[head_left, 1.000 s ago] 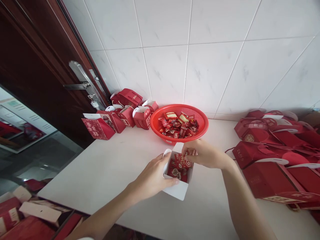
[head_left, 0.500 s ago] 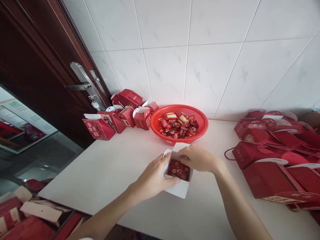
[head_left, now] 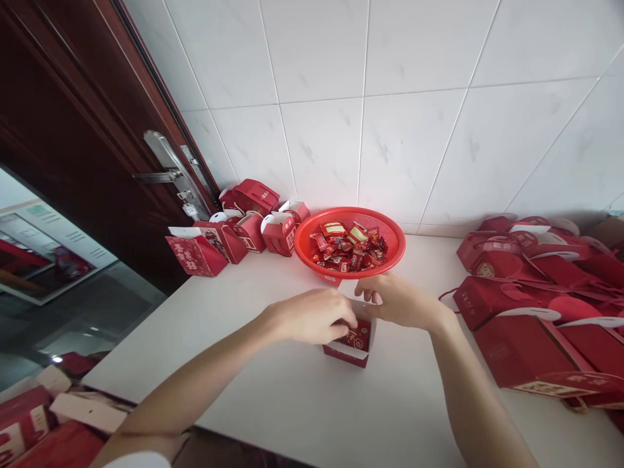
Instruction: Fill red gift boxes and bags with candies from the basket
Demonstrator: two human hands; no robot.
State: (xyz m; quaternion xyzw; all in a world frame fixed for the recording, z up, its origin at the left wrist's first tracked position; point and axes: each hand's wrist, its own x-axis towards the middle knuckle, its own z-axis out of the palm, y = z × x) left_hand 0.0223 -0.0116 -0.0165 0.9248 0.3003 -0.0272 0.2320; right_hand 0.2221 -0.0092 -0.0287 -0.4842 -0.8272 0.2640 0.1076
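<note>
A small red gift box (head_left: 345, 355) with a pale inside stands unfolded at the top on the white table. Inside lies a red printed packet (head_left: 358, 338). My left hand (head_left: 312, 315) reaches over the box's left side, fingers curled down at the packet and inner wall; what they pinch is hidden. My right hand (head_left: 397, 300) is closed, its curled fingers at the far right corner and back flap of the box. Just beyond the hands is a red plastic basket (head_left: 302, 250) with several red wrapped sweets (head_left: 355, 250).
Several small red boxes (head_left: 197, 253) line the wall at the left, near a dark door (head_left: 73, 117) with a metal handle. Many larger red gift boxes (head_left: 526, 344) crowd the right of the table (head_left: 209, 351). More boxes (head_left: 29, 416) lie low at the left.
My left hand has let go of the box's side and front and moved over its top, fingers curling inward. The front flap went from lying outward to no longer showing flat. My right hand shifted slightly rightward.
</note>
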